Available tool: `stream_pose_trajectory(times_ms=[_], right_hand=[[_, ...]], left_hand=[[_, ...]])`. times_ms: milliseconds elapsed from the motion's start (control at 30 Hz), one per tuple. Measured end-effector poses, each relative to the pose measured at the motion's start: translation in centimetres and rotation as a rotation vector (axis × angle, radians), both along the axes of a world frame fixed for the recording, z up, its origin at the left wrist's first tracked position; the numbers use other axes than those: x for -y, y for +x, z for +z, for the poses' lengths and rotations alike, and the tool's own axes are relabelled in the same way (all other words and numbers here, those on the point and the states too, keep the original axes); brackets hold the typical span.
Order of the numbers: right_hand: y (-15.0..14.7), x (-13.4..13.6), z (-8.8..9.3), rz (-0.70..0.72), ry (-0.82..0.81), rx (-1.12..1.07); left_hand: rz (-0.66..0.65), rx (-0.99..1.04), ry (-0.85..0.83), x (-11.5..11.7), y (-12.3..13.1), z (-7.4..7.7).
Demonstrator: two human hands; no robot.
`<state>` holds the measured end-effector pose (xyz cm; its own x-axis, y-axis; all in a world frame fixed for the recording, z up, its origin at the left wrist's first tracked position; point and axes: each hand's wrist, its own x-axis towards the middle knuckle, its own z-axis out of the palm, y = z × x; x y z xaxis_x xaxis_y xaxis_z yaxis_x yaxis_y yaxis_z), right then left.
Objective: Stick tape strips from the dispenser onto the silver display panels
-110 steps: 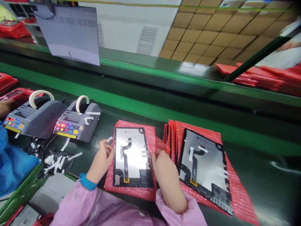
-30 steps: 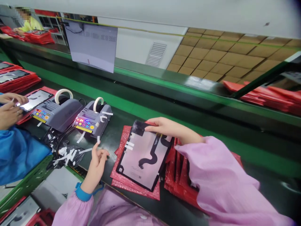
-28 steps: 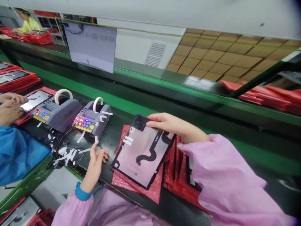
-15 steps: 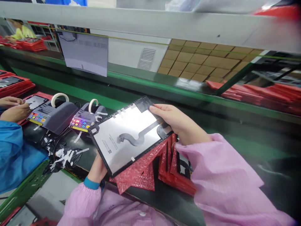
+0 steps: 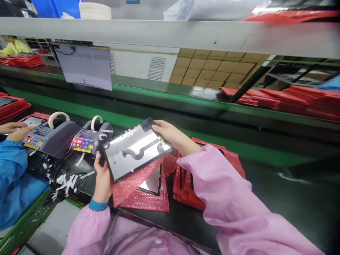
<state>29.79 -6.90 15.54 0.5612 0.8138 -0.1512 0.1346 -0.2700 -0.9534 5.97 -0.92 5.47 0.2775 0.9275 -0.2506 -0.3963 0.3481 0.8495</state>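
A tablet-sized display panel is tilted in front of me, its silvery back facing up and a dark curved ribbon cable across it. My right hand pinches its upper right corner. At the lower left edge, my left hand grips the panel with some fingers hidden behind it. A small white tape piece shows at one left fingertip. Below the panel lies a red bubble-wrap bag; another panel partly shows there. More red bubble bags are stacked beside my right sleeve.
Two tape dispensers stand left, with tape strips stuck around them. A tangle of black film and white tape scraps lies before them. A co-worker's blue sleeve and hands are at far left. Beneath is a green crate.
The panel has moved down and away from me, with my right hand on its corner. My left hand has shifted from underneath to beside its left edge. The second panel below has come into view.
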Motion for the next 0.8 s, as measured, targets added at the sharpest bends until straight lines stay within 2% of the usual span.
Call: stream_pose_trajectory(times_ms=[133, 267, 400, 467, 533, 567, 633, 733, 800], right_hand=[[-0.2, -0.6, -0.4, 0.025, 0.107, -0.020], [0.0, -0.1, -2.0, 0.084, 0.157, -0.061], [1.3, 0.8, -4.0, 0.171, 0.050, 0.002], [2.1, 1.2, -3.8, 0.119, -0.022, 0.133], [2.7, 1.7, -2.4, 0.070, 0.020, 0.308], [2.8, 1.9, -1.3, 0.094, 0.080, 0.388], [2.4, 2.5, 1.5, 0.246, 0.192, 0.493], [0.8, 3.7, 5.0, 0.535, 0.172, 0.353], [-0.3, 5.0, 6.1, 0.584, 0.136, 0.172]], left_hand=[[0.063, 0.064, 0.021, -0.1, 0.0, 3.0], [0.035, -0.107, 0.124, -1.0, -0.4, 4.3], [0.008, -0.130, 0.280, -2.0, -1.0, 5.7], [-0.046, -0.131, 0.375, -2.5, -1.2, 7.2], [-0.145, -0.128, 0.443, -3.1, -1.2, 9.2], [-0.205, -0.125, 0.459, -3.3, -1.2, 10.4], [-0.332, -0.136, 0.454, -3.8, -0.9, 12.8], [-0.496, -0.174, 0.411, -4.4, -0.2, 16.2], [-0.567, -0.170, 0.385, -4.8, 0.6, 17.9]])
